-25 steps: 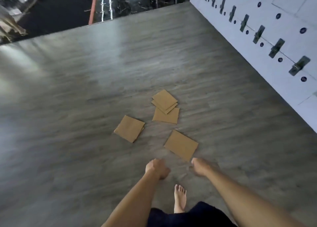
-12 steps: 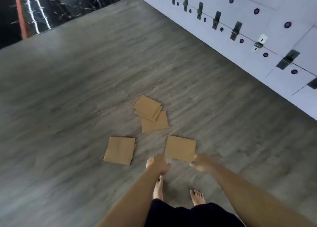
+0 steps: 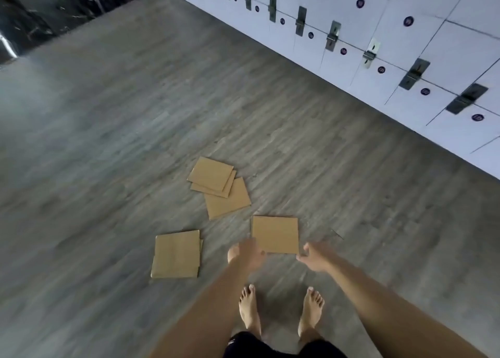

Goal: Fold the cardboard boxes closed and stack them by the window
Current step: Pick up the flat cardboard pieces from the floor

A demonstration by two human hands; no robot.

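Several flattened brown cardboard boxes lie on the grey wood floor. The nearest flat box point(image 3: 275, 234) lies just beyond my hands. A small pile of flat boxes point(image 3: 176, 253) is to its left, and an overlapping pile point(image 3: 219, 186) lies farther off. My left hand point(image 3: 247, 253) hovers at the nearest box's lower left corner, fingers loosely curled and blurred. At the lower right corner is my right hand point(image 3: 313, 256), fingers apart. Neither hand holds anything.
A wall of white lockers point(image 3: 378, 46) with metal latches runs along the right. A dark marble wall point(image 3: 40, 11) stands at the far left. My bare feet point(image 3: 281, 311) stand on the floor point(image 3: 108, 141) just behind the nearest box.
I have stepped closer to the boxes and both feet now stand together. Both hands have reached forward to the near edge of the closest box.
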